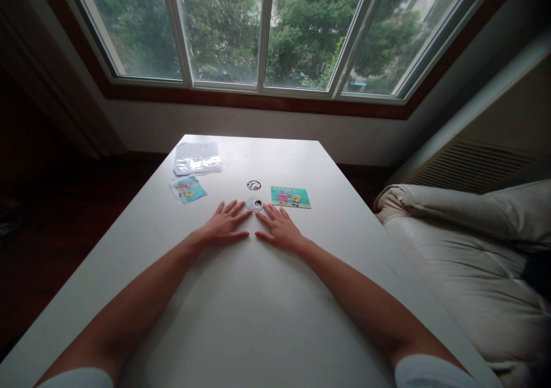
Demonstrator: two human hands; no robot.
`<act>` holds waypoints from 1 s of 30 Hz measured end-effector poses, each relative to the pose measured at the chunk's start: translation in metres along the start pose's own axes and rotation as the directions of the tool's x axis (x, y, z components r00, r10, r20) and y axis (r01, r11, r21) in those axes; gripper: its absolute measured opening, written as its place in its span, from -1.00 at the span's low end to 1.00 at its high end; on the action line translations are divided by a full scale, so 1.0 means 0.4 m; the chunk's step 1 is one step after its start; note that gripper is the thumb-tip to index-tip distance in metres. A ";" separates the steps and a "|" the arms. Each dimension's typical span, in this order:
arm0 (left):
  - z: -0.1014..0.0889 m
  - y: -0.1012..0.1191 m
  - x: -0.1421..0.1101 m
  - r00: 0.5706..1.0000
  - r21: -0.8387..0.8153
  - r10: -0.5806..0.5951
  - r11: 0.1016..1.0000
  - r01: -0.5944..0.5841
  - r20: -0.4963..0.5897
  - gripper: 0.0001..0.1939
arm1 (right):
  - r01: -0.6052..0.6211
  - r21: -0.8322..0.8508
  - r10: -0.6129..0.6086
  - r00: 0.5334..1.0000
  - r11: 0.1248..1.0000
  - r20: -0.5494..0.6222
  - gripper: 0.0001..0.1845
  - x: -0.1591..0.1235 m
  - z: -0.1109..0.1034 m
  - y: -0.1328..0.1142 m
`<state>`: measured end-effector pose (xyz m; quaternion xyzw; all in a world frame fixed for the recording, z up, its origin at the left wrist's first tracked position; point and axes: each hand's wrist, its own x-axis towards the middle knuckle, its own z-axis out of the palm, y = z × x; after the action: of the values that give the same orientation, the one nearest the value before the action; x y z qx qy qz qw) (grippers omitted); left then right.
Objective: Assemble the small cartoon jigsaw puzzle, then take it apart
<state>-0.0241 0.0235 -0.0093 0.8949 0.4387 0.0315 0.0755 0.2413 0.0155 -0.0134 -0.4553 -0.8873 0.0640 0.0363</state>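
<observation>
My left hand lies flat on the white table, its fingers spread. Opposite it, my right hand also rests flat with fingers apart. Just beyond and between the fingertips is a clear round disc with a small dark picture on it; whether the fingertips touch it I cannot tell. Behind that lies a second round piece with a dark rim and a black-and-white pattern. To the right sits a turquoise cartoon picture card. A similar cartoon picture, seemingly in clear plastic, lies left of my left hand.
At the table's far left corner lies a clear plastic bag with pale sheets. A cream padded sofa stands along the right side. Past the far edge are a wall and a wide window; dark floor shows at left.
</observation>
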 end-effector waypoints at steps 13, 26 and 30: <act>0.004 0.003 0.000 1.000 0.002 -0.003 1.000 0.003 -0.006 -0.16 | 0.001 0.002 -0.001 1.000 1.000 -0.001 -0.14 0.002 0.005 0.003; -0.002 0.002 0.009 0.985 -0.049 -0.004 0.999 -0.004 -0.173 -0.46 | 0.034 0.064 -0.026 0.992 0.997 -0.125 -0.29 -0.001 0.002 0.013; -0.016 -0.001 0.013 0.960 -0.104 -0.026 0.995 -0.003 -0.278 -0.65 | -0.025 0.189 0.082 0.951 0.982 -0.299 -0.52 0.011 -0.008 0.062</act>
<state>-0.0218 0.0285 -0.0031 0.8738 0.4480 0.1797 0.0592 0.2590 0.0336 -0.0136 -0.4786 -0.8485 0.0751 0.2130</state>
